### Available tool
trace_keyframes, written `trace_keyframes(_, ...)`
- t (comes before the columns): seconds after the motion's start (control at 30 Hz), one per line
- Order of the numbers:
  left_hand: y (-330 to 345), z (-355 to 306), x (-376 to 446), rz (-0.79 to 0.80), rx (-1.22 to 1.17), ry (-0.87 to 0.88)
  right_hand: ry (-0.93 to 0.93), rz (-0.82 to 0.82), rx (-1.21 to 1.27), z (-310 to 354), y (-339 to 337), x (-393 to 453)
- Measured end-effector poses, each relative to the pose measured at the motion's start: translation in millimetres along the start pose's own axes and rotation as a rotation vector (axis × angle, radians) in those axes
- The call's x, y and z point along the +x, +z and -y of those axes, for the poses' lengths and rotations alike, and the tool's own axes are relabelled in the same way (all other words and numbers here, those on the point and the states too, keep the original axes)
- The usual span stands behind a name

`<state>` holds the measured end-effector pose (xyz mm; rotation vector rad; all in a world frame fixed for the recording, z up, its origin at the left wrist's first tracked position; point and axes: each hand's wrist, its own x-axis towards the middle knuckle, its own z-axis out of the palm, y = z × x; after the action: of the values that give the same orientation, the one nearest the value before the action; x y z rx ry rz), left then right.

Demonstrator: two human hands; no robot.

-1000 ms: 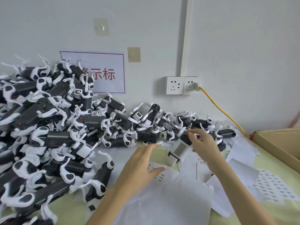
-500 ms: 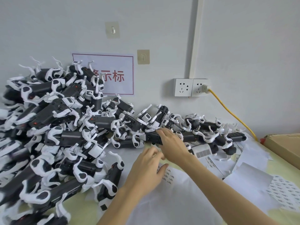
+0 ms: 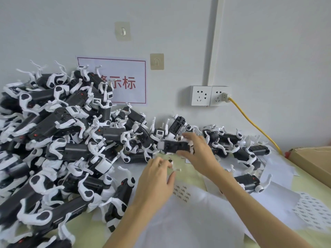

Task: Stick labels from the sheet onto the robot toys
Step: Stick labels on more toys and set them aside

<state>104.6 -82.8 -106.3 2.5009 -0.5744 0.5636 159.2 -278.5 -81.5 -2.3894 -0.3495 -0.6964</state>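
A big heap of black-and-white robot dog toys (image 3: 59, 151) fills the left and runs along the wall. My right hand (image 3: 198, 154) grips one black toy (image 3: 174, 146) by its right end, just above the table in front of the heap. My left hand (image 3: 157, 178) is below it, fingers curled at a white leg (image 3: 174, 168) of that toy. A label sheet (image 3: 181, 192) with small printed labels lies partly under my left hand. Another labelled toy (image 3: 248, 181) lies to the right.
White backing papers (image 3: 197, 221) cover the pale green table. A peeled label sheet (image 3: 311, 213) lies at the right. A cardboard box (image 3: 315, 161) stands at the right edge. A yellow cable (image 3: 254, 126) runs from the wall socket (image 3: 210, 95).
My right hand put down the labelled toy on the right, moved left to the heap and now pulls a fresh black toy out. My left hand rose toward it.
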Motion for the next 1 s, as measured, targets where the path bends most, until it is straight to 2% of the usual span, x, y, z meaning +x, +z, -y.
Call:
trace_keyframes(0.13, -1, -2, 1, -0.012, -0.135, -0.067, 0.21, -0.175, 0.363, 8, -32, -7)
trace_keyframes(0.27, 0, -6, 2, -0.134, -0.317, -0.146, 0.325, -0.178, 0.665, 12, -44, -24)
trace_keyframes(0.37, 0, -4, 4, -0.183, -0.4, -0.166, 0.334, -0.12, 0.716, 15, -38, -40)
trace_keyframes(0.43, -1, -3, 5, -0.186, -0.552, -0.213, 0.342, -0.074, 0.741, 16, -31, -47)
trace_keyframes(0.6, -7, 2, 9, -0.057, -0.896, -0.29, 0.456, -0.088, 0.877, 14, -18, -55)
trace_keyframes(0.67, -7, 3, 9, -0.064, -0.933, -0.283, 0.488, -0.099, 0.931, 14, -17, -55)
trace_keyframes(0.77, -5, 1, 8, -0.106, -0.928, -0.297, 0.505, -0.012, 1.036, 19, -20, -57)
trace_keyframes(0.87, -3, 1, 8, -0.111, -0.896, -0.293, 0.391, 0.068, 0.796, 20, -24, -58)
trace_keyframes(0.93, -3, 2, 8, -0.124, -0.913, -0.291, 0.359, 0.065, 0.787, 20, -30, -57)
trace_keyframes(1.0, -1, 5, 9, -0.187, -0.921, -0.302, 0.34, 0.143, 0.824, 25, -38, -58)
